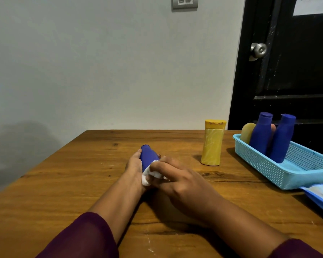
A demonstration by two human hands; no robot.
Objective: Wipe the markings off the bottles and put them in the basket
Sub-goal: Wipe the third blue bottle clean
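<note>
The left hand gripped a blue plastic bottle; the right hand, touching it, pinched a white wipe.

A blue bottle lies held under a white wipe; a yellow bottle stands near the basket.

No legible text is found. A printed sheet is fixed on the black door, but its print is too small to be made out. Faint marks are seen on the cap of the yellow bottle, but no letters can be told.
</note>
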